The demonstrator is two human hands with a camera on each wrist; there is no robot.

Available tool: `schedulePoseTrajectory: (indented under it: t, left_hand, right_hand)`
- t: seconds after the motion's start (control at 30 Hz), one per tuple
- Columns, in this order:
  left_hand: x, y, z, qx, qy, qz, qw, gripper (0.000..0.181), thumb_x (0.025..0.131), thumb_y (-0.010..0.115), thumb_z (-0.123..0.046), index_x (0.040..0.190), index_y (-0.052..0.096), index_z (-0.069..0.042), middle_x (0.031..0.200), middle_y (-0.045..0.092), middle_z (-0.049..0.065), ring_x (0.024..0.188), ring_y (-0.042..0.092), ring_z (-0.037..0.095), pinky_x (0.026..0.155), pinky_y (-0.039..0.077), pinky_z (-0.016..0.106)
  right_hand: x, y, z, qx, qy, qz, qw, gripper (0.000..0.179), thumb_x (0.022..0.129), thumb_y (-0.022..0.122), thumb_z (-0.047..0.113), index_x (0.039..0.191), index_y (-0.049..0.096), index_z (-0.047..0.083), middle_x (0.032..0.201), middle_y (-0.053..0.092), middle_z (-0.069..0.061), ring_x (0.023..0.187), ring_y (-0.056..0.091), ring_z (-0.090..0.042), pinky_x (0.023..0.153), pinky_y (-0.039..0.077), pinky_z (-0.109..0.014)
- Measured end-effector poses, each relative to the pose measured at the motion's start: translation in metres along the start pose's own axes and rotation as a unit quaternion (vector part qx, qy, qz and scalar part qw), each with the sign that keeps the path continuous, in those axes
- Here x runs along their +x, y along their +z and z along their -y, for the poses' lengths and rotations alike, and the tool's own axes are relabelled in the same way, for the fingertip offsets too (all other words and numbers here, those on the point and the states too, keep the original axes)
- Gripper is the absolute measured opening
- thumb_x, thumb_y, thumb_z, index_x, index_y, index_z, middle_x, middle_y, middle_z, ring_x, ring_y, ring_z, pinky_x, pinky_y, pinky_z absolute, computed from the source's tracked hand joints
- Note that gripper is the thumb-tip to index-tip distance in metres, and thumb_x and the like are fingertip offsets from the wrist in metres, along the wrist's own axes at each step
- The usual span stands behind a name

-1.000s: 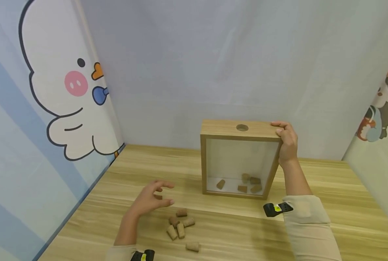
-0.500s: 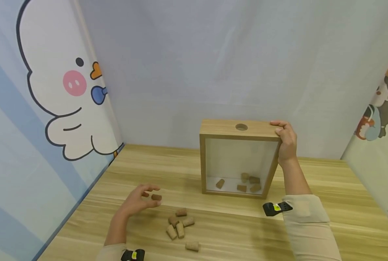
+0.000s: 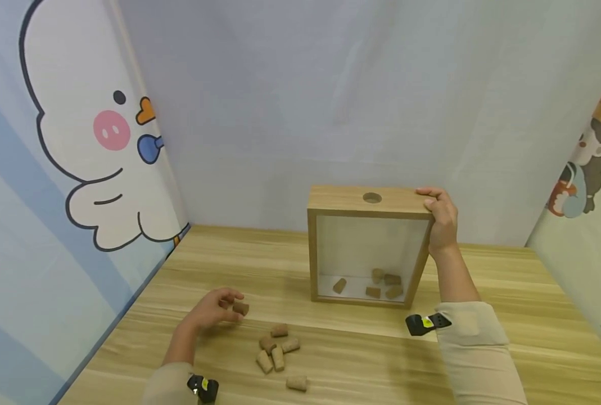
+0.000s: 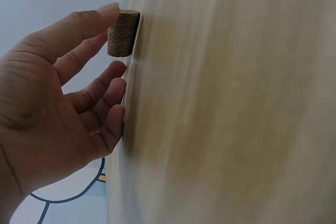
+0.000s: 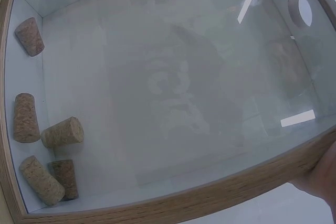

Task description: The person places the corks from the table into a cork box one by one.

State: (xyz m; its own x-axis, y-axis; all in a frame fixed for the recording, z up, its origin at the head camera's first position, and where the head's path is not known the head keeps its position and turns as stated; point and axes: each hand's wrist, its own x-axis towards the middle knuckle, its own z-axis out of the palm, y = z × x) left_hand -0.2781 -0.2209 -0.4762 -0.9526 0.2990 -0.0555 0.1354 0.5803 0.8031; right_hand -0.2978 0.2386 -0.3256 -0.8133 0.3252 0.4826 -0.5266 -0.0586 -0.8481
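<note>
My left hand (image 3: pixel 214 309) is at a cork stopper (image 3: pixel 241 308) lying on the table, left of the frame box. Its thumb and index finger stand on either side of the cork; a small gap shows at the index fingertip. In the left wrist view the thumb tip overlaps the cork (image 4: pixel 122 38), and the other fingers bend loosely below. My right hand (image 3: pixel 444 222) grips the upper right corner of an upright wooden box (image 3: pixel 312 253) with a clear front. Several corks (image 5: pixel 63 132) lie on the box floor. A round hole (image 3: pixel 372 198) pierces its top.
Several corks (image 3: pixel 278 357) lie in a loose cluster in front of my left hand, with one cork (image 3: pixel 297 383) nearer me. The wood-grain table (image 3: pixel 361 349) meets a pale curtain (image 3: pixel 260 112) behind the box.
My left hand has moved left and lowered to the single cork, its thumb and index finger drawing closer together around it. The right hand stays on the box.
</note>
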Motion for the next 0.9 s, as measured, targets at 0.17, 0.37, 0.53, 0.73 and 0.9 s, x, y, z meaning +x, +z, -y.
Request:
schedulePoseTrajectory:
  t: [0.17,0.37,0.53,0.73,0.9]
  left_hand:
    - [0.005,0.001,-0.002,0.023,-0.007,0.007,0.9997,0.039,0.071,0.08,-0.009,0.107,0.064,-0.007,0.109,0.058,0.014,0.104,0.052,0.034,0.086,0.042,0.052]
    - [0.008,0.004,-0.004,0.054,0.007,0.008,0.9985,0.026,0.071,0.078,-0.005,0.094,0.066,-0.01,0.097,0.06,0.006,0.095,0.055,0.027,0.083,0.043,0.047]
    - [0.004,0.004,-0.007,0.054,0.005,-0.007,0.9985,0.025,0.069,0.078,-0.004,0.089,0.064,-0.009,0.088,0.06,0.003,0.084,0.056,0.02,0.076,0.045,0.041]
    - [-0.001,0.007,-0.018,0.038,0.019,-0.007,0.9991,0.027,0.071,0.079,-0.007,0.091,0.062,-0.005,0.089,0.06,0.003,0.081,0.058,0.018,0.073,0.046,0.037]
    - [0.004,0.017,-0.035,0.019,0.064,0.008,0.9977,0.024,0.076,0.076,-0.01,0.094,0.06,-0.005,0.089,0.06,0.002,0.082,0.057,0.018,0.071,0.047,0.035]
  right_hand:
    - [0.0,-0.001,-0.001,0.001,0.0,0.002,1.0,0.03,0.082,0.037,0.01,0.09,0.065,0.017,0.099,0.053,-0.006,0.084,0.046,-0.02,0.072,0.034,-0.035]
    - [0.001,-0.002,-0.001,-0.003,0.004,-0.002,1.0,0.03,0.082,0.037,0.011,0.09,0.065,0.018,0.1,0.053,-0.005,0.086,0.046,-0.019,0.073,0.033,-0.035]
    - [0.001,0.002,-0.003,-0.001,0.004,0.005,1.0,0.03,0.081,0.037,0.01,0.089,0.065,0.018,0.099,0.053,-0.005,0.085,0.046,-0.019,0.071,0.035,-0.034]
    - [0.001,0.003,-0.003,-0.02,0.007,0.012,0.9997,0.03,0.083,0.037,0.012,0.092,0.064,0.018,0.1,0.053,-0.005,0.086,0.046,-0.018,0.072,0.035,-0.034]
    - [0.001,-0.003,-0.001,-0.022,0.008,0.005,0.9997,0.03,0.083,0.036,0.012,0.093,0.064,0.018,0.102,0.052,-0.005,0.087,0.045,-0.019,0.073,0.033,-0.035]
